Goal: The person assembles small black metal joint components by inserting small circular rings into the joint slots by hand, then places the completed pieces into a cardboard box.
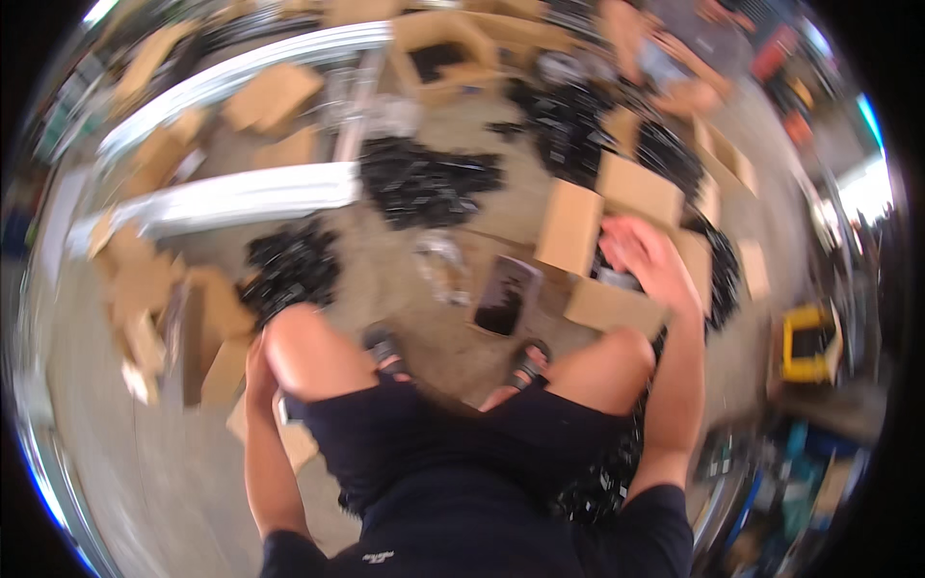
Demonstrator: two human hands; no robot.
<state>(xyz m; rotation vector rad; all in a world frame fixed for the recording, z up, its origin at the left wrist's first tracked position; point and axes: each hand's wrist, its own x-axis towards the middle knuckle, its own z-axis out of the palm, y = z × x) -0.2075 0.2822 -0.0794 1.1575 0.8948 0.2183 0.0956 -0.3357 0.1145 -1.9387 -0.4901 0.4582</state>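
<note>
My right hand [644, 255] reaches over an open cardboard box [641, 188] on the right, its fingers stretched out at the box's mouth. The flaps are folded outward, and something pale and shiny shows inside below the hand; its kind cannot be made out. My left hand [258, 364] is beside my left knee, its fingers mostly hidden behind the leg. On the floor between my feet and the box lies a small open tray-like box [505, 297] with dark contents. Clear plastic wrapping [441, 265] lies to its left.
Heaps of black glossy pieces [429, 181] lie on the floor. Torn cardboard [145, 289] is at the left, beyond it long silvery profiles [255, 191]. Another person [689, 58] sits at the far right. A yellow-and-black container [809, 344] stands at the right.
</note>
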